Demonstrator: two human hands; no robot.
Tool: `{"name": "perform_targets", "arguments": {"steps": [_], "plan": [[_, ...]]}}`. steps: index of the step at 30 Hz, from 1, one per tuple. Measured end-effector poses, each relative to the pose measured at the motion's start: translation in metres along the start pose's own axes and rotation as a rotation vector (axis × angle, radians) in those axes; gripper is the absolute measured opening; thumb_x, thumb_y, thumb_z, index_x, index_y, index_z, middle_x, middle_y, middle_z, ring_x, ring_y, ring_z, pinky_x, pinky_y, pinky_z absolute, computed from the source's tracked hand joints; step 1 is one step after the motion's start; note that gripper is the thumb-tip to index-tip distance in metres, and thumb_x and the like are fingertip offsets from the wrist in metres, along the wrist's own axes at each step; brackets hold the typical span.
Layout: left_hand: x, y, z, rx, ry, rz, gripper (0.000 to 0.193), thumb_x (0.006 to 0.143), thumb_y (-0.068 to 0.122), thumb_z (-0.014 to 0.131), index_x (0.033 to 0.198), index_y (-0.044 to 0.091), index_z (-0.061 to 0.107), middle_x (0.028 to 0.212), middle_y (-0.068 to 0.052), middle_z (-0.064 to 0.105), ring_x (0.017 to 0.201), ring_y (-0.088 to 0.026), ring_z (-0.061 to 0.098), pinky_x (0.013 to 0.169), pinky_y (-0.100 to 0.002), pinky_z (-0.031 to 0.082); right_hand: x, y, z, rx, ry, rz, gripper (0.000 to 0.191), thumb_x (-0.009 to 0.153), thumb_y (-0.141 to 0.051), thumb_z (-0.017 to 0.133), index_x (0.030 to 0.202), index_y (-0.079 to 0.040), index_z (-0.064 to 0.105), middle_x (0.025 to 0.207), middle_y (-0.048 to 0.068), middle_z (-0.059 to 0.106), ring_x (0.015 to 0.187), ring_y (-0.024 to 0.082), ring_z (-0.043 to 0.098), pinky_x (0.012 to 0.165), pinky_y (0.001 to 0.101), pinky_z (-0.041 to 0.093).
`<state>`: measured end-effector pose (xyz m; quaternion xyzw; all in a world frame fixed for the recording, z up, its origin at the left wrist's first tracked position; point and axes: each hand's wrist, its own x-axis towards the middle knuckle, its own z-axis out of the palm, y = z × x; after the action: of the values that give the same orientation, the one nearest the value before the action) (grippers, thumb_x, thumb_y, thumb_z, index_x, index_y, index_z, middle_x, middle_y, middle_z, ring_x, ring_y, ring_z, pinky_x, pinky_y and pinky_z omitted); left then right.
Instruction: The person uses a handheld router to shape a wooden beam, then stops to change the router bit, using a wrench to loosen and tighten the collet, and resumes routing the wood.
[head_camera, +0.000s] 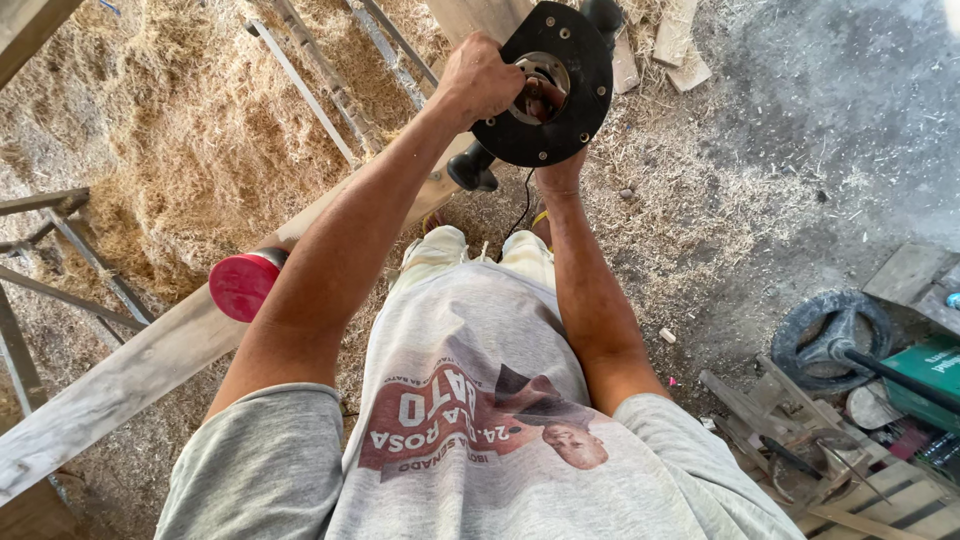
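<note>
two hands up on one tool, a black power router (545, 85) turned base-up toward the camera. left hand (480, 75) is curled over the rim of its round black base plate, fingers wrapped onto the edge, knuckles toward us. right hand (560, 172) comes up from underneath, mostly hidden behind the plate, only the wrist and heel of the hand showing, so how its fingers sit i can't tell, though it is pressed against the tool. in the middle of the plate, just beside the left hand's fingers, the metal collet and bit show through the opening. a black knob handle (472, 170) sticks out below the left-hand grip, and a thin black cord (522, 205) drops from under the tool, between the two forearms. further down from the grip, a long pale wooden plank (150, 365) runs diagonally past the left elbow, with a red disc (240, 285) sitting on it, touching the arm's outline. straw and sawdust lie beyond the hands. well off to the right-hand side, a dark wheel-shaped part (835, 340) and a green box (930, 375) sit among scrap.
</note>
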<state>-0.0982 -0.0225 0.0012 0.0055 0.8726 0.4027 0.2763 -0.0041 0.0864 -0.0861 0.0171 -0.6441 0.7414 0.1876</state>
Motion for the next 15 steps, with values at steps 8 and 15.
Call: {"name": "perform_targets", "arguments": {"steps": [8,15], "plan": [[0.001,-0.002,0.001,0.001,0.021,0.006,0.018,0.087,0.011,0.065,0.083,-0.007,0.067,0.073,-0.01,0.067,0.055,-0.015,0.064,0.043,-0.028,0.052,0.0,0.001,-0.001,0.214,-0.01,0.08,0.038,0.101,-0.001,0.066,0.137,-0.001,0.057,0.133,0.009,0.066,0.123,0.019,0.065,0.111,0.0328,0.052],[0.006,-0.002,0.007,0.002,0.021,-0.016,0.015,0.086,0.009,0.064,0.084,-0.005,0.068,0.075,-0.01,0.067,0.057,-0.015,0.064,0.045,-0.029,0.053,-0.006,0.018,0.001,-0.174,0.158,-0.052,0.03,0.101,-0.001,0.077,0.126,0.001,0.06,0.12,0.013,0.067,0.11,0.021,0.064,0.101,0.034,0.053]]}}
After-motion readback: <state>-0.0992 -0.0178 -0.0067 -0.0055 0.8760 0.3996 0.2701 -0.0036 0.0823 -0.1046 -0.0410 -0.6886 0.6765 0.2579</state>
